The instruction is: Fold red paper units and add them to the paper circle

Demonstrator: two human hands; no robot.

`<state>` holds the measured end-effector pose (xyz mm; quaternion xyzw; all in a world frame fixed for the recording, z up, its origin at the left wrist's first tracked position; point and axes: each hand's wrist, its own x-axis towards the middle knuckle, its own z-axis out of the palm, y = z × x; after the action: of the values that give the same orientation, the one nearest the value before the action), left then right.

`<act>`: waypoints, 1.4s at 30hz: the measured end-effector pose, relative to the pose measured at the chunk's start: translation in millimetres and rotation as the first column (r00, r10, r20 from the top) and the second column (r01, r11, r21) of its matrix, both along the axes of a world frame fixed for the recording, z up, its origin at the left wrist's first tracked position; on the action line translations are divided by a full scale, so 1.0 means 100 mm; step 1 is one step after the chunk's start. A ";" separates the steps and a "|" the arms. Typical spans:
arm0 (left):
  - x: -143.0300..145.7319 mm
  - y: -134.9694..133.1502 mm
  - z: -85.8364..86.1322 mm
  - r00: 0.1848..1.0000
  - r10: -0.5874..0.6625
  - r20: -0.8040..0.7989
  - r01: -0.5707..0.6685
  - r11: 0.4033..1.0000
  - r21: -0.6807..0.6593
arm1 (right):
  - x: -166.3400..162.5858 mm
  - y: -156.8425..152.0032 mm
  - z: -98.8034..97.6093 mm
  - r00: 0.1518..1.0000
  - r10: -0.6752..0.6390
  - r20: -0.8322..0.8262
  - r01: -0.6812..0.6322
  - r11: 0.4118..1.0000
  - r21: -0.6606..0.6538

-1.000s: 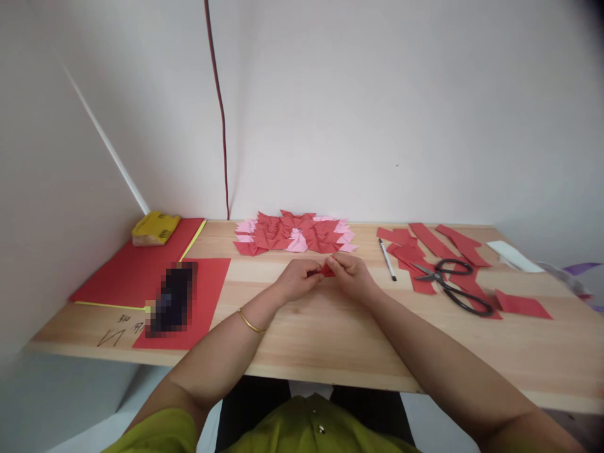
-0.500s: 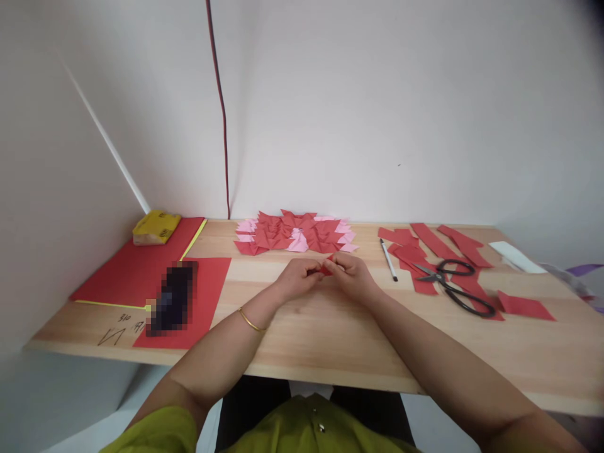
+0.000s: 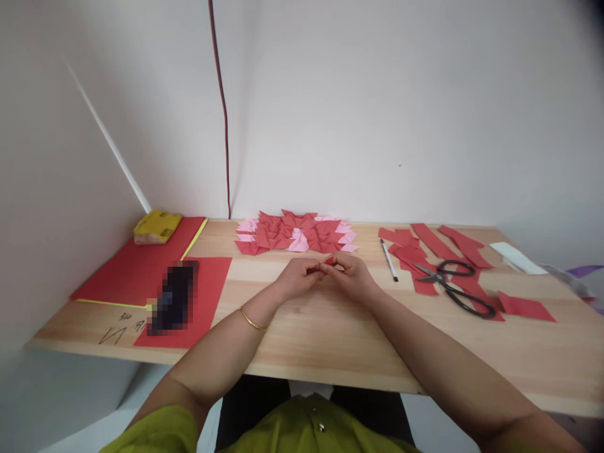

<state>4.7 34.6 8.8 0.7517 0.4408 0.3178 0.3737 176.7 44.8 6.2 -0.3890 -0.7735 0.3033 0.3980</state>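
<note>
Pinching a small red paper (image 3: 329, 260) between them, the left hand (image 3: 297, 278) and right hand (image 3: 353, 277) meet above the middle of the counter (image 3: 302, 349). The left fingers (image 3: 311, 264) are curled, thumb and forefinger brought together on the near left edge of the paper, a small dark gap showing behind the tips. The right fingers (image 3: 346, 259) are also closed in on it, with the thumb laid across toward the left fingertips and the forefinger bent behind. Most of the paper is hidden by the hands, so its folds cannot be made out; a red corner shows above the thumbs.

Just beyond the hands, near the wall, lies a cluster of folded paper pieces (image 3: 306, 233), red and pink, with pointed tips. To the right of the right hand lie a white pen (image 3: 389, 259), loose red strips (image 3: 431, 241) and black-handled scissors (image 3: 436, 277), blades apart, resting over some of the strips. A single red piece (image 3: 526, 306) lies nearer the counter's front edge. Well left of the left hand, a blurred dark object (image 3: 173, 299) rests on a red sheet (image 3: 212, 283).
</note>
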 end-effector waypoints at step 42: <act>0.04 0.06 -0.14 0.849 0.171 0.500 0.000 0.946 -0.323 | 0.01 0.03 -0.04 0.966 -0.032 -0.257 -0.033 0.970 -0.242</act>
<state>9.0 40.1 -5.3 0.5483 0.4007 0.4526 0.5779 177.9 48.1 1.8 -0.3919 -0.6716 0.4445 0.4448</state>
